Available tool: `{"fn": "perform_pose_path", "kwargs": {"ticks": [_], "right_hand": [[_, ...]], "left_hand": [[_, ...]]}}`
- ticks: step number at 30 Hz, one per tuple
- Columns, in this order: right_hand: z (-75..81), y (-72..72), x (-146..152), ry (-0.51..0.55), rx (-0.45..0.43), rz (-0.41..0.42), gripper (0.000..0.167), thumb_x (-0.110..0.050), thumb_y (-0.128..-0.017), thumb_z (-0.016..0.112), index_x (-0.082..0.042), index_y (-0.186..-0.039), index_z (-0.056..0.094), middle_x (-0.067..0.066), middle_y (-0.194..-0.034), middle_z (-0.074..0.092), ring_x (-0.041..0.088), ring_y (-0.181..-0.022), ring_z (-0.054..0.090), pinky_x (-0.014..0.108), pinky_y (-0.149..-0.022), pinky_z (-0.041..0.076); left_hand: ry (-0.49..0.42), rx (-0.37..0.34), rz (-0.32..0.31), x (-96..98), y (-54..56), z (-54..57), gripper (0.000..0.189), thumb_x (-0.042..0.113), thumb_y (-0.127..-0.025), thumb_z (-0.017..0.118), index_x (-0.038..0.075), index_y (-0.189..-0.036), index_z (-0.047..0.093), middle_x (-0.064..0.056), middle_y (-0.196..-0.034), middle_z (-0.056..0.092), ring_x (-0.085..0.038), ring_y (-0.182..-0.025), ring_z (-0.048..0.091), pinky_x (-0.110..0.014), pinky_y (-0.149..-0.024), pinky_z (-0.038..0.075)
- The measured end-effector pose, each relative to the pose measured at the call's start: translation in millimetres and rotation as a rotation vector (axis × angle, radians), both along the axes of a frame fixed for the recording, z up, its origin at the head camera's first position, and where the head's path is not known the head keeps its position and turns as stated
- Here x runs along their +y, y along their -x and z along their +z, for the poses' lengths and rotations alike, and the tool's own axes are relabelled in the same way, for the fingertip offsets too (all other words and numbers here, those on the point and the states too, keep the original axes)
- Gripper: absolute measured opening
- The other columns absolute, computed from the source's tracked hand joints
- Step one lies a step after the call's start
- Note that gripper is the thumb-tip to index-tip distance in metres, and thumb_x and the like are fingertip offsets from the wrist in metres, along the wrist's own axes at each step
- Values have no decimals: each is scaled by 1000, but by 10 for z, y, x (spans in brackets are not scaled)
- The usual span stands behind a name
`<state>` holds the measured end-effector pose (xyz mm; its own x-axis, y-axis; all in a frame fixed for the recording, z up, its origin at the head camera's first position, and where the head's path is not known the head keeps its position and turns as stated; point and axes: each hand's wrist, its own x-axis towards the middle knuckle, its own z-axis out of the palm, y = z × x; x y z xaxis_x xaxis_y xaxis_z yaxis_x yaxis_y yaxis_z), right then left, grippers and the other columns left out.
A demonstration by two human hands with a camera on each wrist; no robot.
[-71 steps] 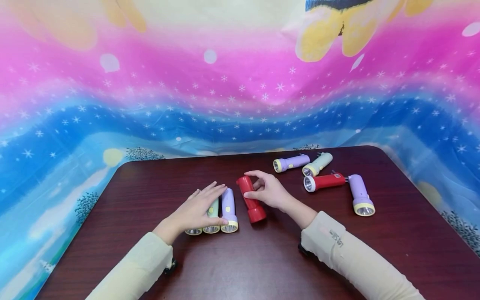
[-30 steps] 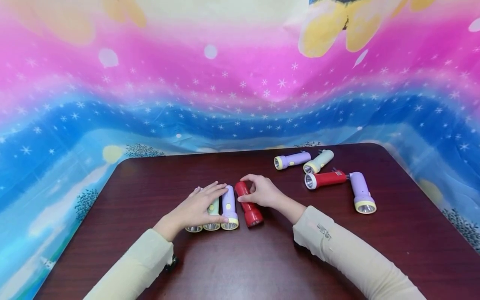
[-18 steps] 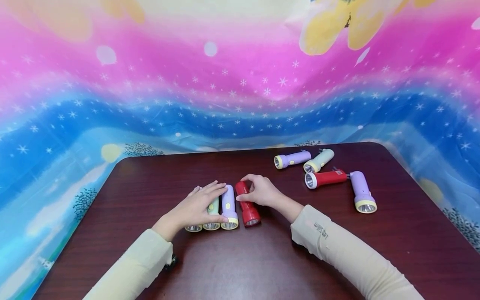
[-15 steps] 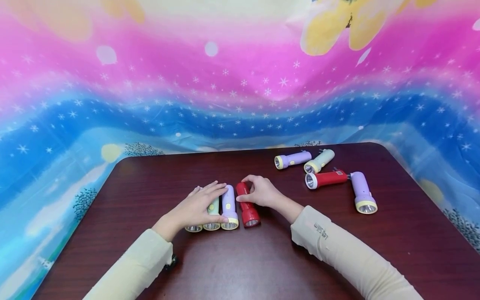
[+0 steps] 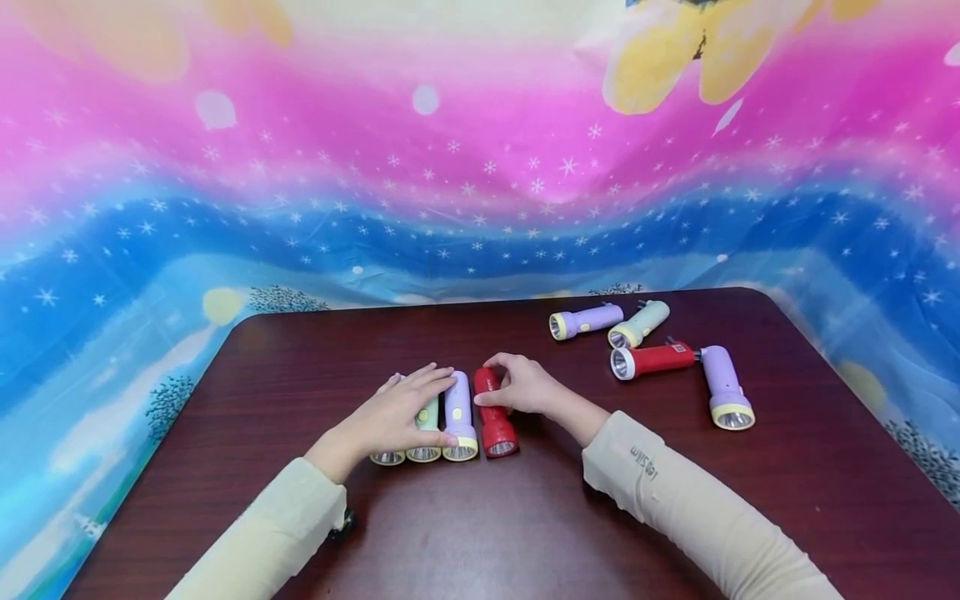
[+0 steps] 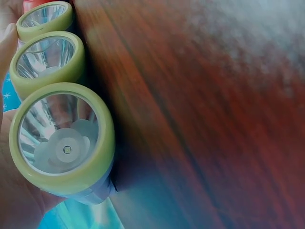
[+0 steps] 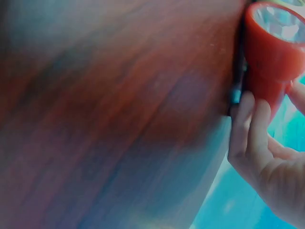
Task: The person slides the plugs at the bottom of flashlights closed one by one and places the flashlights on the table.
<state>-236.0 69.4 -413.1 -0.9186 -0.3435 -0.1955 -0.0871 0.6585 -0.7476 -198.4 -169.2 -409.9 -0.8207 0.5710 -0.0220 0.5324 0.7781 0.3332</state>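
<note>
My right hand holds a red flashlight between thumb and fingers, its lens toward me. In the right wrist view the fingertips curl around the red body below the head. A narrow gap separates it from a purple flashlight with a yellow rim. My left hand lies with extended fingers across a row of three: this purple one, a green flashlight, and an outer flashlight mostly hidden beneath the palm. Their yellow-rimmed lenses line up in the left wrist view, the nearest lens largest.
On the dark wood table, at the back right, lie a purple flashlight, a green flashlight, a red flashlight with a white rim, and another purple flashlight. A colourful cloth hangs behind the table.
My right hand has brought the red flashlight leftward to the row and straightened it, turning its lens more into sight. The left hand has stayed over the row.
</note>
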Motion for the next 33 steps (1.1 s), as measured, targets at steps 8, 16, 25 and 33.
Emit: {"fn": "perform_pose_path", "kwargs": {"ticks": [8, 16, 25, 33], "right_hand": [[-2, -4, 18, 44, -39, 0, 58, -23, -82, 82, -6, -131, 57, 9, -75, 64, 20, -60, 63, 31, -60, 56], [-6, -25, -15, 10, -19, -57, 59, -25, -81, 83, -4, -129, 56, 8, -74, 63, 19, -58, 61, 27, -57, 53], [24, -53, 35, -4, -24, -78, 58, -27, -84, 81, -6, -130, 55, 8, -72, 63, 22, -61, 63, 27, -58, 50], [33, -61, 218, 4, -15, -63, 54, -27, -86, 77, -6, -131, 56, 7, -75, 65, 23, -61, 65, 27, -57, 49]], "left_hand": [[1, 2, 5, 2, -2, -6, 93, 68, -79, 69, 20, -153, 41, -1, -160, 37, -28, -152, 26, -69, -114, 25], [4, 4, 4, -2, -2, -4, 92, 67, -79, 70, 20, -153, 41, -1, -160, 37, -28, -152, 26, -69, -115, 24], [31, 21, -2, 62, -25, 14, 94, 71, -78, 67, 21, -153, 40, 2, -161, 35, -28, -154, 22, -71, -114, 24], [37, 40, -34, 252, -38, 27, 99, 73, -79, 64, 19, -156, 35, 0, -162, 33, -28, -154, 20, -70, -114, 23]]}}
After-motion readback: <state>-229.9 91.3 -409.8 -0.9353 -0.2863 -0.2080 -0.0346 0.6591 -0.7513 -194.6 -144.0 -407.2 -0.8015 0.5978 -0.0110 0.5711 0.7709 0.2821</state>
